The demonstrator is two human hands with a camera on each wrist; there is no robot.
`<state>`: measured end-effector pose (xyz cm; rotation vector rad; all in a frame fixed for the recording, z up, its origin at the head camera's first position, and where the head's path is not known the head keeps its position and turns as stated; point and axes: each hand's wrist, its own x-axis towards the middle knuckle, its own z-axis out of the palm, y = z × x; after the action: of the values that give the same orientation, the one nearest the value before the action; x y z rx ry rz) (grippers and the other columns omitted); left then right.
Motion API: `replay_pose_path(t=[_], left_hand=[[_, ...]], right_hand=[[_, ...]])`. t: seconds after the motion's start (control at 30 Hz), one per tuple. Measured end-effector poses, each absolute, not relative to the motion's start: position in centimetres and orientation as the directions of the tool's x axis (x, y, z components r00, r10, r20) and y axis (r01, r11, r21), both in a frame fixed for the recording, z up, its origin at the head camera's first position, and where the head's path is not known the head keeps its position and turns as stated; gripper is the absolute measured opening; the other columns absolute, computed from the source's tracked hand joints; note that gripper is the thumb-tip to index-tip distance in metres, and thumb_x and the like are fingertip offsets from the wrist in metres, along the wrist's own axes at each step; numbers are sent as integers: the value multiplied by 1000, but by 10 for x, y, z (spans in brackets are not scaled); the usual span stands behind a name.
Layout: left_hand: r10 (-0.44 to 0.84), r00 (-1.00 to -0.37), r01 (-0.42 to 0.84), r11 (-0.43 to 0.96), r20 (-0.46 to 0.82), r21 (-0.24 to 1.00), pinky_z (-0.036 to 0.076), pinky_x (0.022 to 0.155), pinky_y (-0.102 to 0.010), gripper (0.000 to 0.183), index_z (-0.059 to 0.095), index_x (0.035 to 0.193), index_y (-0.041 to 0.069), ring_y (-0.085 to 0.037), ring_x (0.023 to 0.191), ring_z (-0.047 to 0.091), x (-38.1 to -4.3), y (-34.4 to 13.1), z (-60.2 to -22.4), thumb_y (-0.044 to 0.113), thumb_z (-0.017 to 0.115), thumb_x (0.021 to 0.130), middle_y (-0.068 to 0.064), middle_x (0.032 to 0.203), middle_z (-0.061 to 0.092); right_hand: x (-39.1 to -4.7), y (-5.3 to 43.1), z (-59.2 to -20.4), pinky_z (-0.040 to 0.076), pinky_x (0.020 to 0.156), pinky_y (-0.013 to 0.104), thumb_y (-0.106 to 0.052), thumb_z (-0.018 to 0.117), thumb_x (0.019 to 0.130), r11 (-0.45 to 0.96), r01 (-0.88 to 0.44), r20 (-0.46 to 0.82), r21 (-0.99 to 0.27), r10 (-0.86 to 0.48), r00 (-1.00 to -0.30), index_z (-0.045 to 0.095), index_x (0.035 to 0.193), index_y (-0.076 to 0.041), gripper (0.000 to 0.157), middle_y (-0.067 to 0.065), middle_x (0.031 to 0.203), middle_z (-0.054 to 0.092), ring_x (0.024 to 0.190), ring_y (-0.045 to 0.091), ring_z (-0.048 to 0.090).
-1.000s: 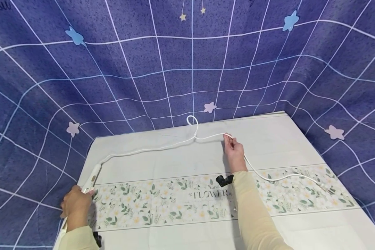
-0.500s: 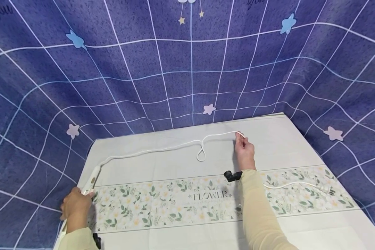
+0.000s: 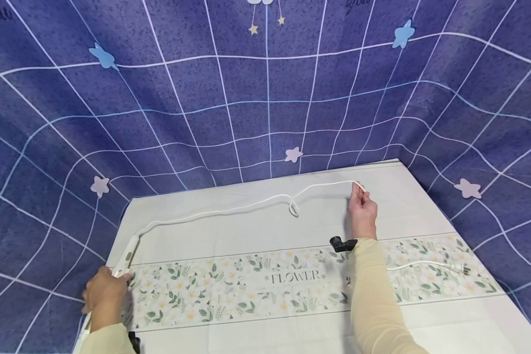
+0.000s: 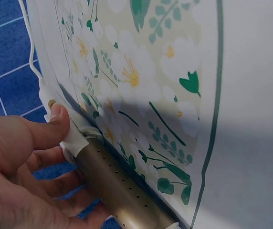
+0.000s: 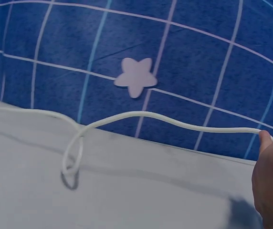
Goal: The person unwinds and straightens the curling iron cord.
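At the table's left edge, my left hand point(image 3: 105, 295) grips a hair curling iron point(image 3: 126, 253) with a white handle and a bronze, perforated barrel point(image 4: 120, 186). The left wrist view shows the thumb on the white part and the fingers round the far side. A white power cord point(image 3: 221, 212) runs from the handle's end across the back of the table. My right hand point(image 3: 364, 211) pinches this cord at the back right. Between the hands, the cord twists into a small hanging loop point(image 5: 73, 150). Its plug point(image 3: 457, 268) lies at the right, with part of the cord hidden behind the right forearm.
A pale cloth with a flower-printed band point(image 3: 239, 290) covers the table point(image 3: 230, 236). A blue grid-patterned curtain point(image 3: 248, 118) with stars encloses the back and both sides. Small black wrist cameras point(image 3: 342, 244) sit at the cuffs.
My right hand has moved right along the back, drawing the cord straighter. The loop has shifted right, flipped from pointing up to hanging down, and shrunk. The left hand stays in place.
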<state>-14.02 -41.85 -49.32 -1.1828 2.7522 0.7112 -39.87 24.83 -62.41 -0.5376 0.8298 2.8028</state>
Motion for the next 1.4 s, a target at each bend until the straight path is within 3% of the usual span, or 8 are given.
replay_pose_path(t=[0.1, 0.37, 0.5, 0.63, 0.73, 0.93, 1.23, 1.4], left_hand=[[-671, -705, -698, 599, -229, 393, 20, 94, -78, 63, 32, 135, -7, -65, 121, 27, -139, -420, -494, 32, 58, 93, -44, 128, 33], [-665, -708, -696, 599, -240, 395, 25, 91, -77, 65, 30, 136, -6, -66, 120, 27, -137, -423, -495, 35, 57, 93, -45, 128, 32], [-669, -701, -703, 591, -246, 395, 28, 88, -76, 68, 30, 136, -6, -66, 118, 29, -139, -424, -496, 38, 57, 93, -45, 127, 33], [-672, -696, -708, 586, -252, 394, 27, 87, -76, 71, 29, 137, -7, -66, 118, 28, -138, -426, -497, 40, 57, 93, -45, 128, 32], [-668, -701, -703, 593, -249, 393, 27, 87, -77, 72, 28, 137, -8, -67, 118, 28, -135, -428, -499, 42, 57, 93, -45, 128, 32], [-665, -702, -705, 601, -253, 377, 30, 86, -76, 75, 29, 134, -10, -66, 116, 30, -132, -428, -500, 45, 57, 92, -46, 126, 34], [-681, -695, -711, 604, -230, 360, 33, 86, -72, 74, 31, 132, -10, -64, 115, 34, -136, -426, -498, 47, 56, 92, -44, 125, 37], [-691, -691, -713, 601, -215, 361, 35, 83, -70, 74, 34, 133, -6, -64, 113, 36, -136, -424, -499, 49, 57, 90, -43, 125, 38]], right_hand=[[-382, 250, -593, 42, 100, 50, 3, 40, 99, -819, -311, -463, 483, 63, -884, 50, 122, -19, 33, 16, 124, 56, 117, 32, 56], [-358, 260, -561, 46, 96, 51, 7, 41, 97, -801, -328, -463, 501, 73, -884, 51, 120, -21, 37, 11, 117, 57, 113, 31, 59], [-332, 246, -508, 43, 101, 40, -6, 35, 103, -753, -419, -541, 507, 100, -835, 51, 129, -25, 36, 6, 122, 57, 121, 21, 55], [-327, 245, -493, 41, 103, 36, -13, 34, 104, -732, -434, -540, 526, 106, -835, 52, 130, -29, 35, 5, 122, 58, 123, 17, 53], [-341, 259, -518, 43, 101, 40, -12, 34, 104, -746, -429, -551, 510, 99, -829, 53, 128, -27, 33, 6, 123, 58, 120, 21, 56], [-398, 303, -625, 45, 98, 49, -12, 34, 104, -809, -369, -562, 458, 58, -825, 55, 122, -31, 34, 6, 122, 58, 118, 22, 57], [-393, 294, -624, 38, 105, 46, -22, 31, 105, -823, -373, -563, 427, 81, -822, 48, 135, -34, 36, -1, 142, 47, 131, 15, 44], [-417, 311, -670, 38, 104, 48, -23, 35, 104, -839, -343, -515, 423, 89, -853, 46, 134, -37, 35, -6, 139, 48, 129, 9, 44]])
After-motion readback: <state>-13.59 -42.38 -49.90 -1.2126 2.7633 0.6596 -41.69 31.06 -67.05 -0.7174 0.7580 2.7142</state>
